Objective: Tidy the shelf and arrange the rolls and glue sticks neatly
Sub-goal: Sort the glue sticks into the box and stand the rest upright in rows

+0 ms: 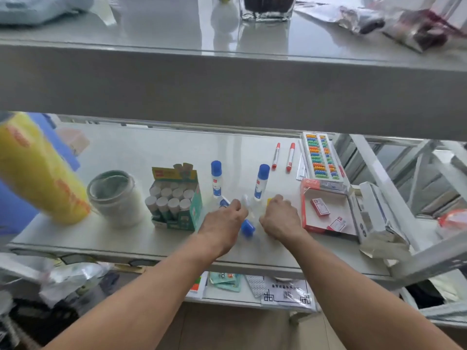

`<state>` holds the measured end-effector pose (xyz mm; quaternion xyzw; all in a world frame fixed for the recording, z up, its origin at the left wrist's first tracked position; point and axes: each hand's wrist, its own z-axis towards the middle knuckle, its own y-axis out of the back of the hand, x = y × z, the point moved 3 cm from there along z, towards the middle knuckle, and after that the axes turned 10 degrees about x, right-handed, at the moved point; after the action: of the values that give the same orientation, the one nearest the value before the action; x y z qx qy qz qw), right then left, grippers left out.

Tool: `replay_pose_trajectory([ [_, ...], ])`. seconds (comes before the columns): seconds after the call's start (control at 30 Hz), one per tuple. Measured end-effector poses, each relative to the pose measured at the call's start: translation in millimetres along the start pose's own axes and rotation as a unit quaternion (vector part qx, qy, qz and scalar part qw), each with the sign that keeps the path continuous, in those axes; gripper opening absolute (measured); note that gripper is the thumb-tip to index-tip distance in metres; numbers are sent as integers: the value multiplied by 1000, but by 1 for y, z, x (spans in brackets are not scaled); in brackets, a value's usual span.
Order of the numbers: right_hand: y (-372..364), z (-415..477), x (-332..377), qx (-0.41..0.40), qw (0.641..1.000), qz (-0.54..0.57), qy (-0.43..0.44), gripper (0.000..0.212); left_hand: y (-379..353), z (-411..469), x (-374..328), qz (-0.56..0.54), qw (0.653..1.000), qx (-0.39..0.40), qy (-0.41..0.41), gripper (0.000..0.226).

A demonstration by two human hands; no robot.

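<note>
View from a head camera, looking down at a white shelf (151,147) in a metal rack. Two bare forearms reach in from below.

The left hand (222,221) and right hand (280,218) sit near the shelf's front edge, close together, knuckles up and fingers curled downward. A glue bottle with a blue cap (247,227) lies on its side between them, cap toward the viewer and touching the edge of the left hand. A second blue cap (224,202) shows just past the left fingers. A small yellow object (269,201) peeks out beyond the right knuckles. Both grips are curled tight, but blur hides the fingertips, so I cannot tell whether either grip holds anything.

Just behind the hands, two more blue-capped glue bottles stand upright, one on the left (216,179) and one on the right (261,181). Left of them is an open green box of glue sticks (177,198), the sticks standing in rows with white ends up. Further left, a pale translucent roll (115,195) stands on end. A large yellow roll (38,170) leans tilted at the far left.

At the right rear lie two red-capped markers (283,156) and a boxed abacus (321,156). In front of these are a red-edged open box (326,210) and a torn white carton (376,218).
</note>
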<state>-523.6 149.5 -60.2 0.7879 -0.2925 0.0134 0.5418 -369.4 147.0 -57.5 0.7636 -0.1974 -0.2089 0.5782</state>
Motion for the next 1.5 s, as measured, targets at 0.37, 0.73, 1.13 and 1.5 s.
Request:
replay_pose_trajectory([
  [0.37,11,1,-10,-84,987,118,-67,41,-9,-2,8,40,998,2,-49,45],
  [0.73,-10,-7,-7,-151,986,69,-32,39,-5,-16,15,23,985,-93,-144,43],
  [1.13,35,-3,2,-202,935,281,82,57,23,23,31,-393,914,-92,46,19],
  [1.5,79,-47,61,-212,918,134,306,35,-7,10,31,-454,878,-110,105,42],
])
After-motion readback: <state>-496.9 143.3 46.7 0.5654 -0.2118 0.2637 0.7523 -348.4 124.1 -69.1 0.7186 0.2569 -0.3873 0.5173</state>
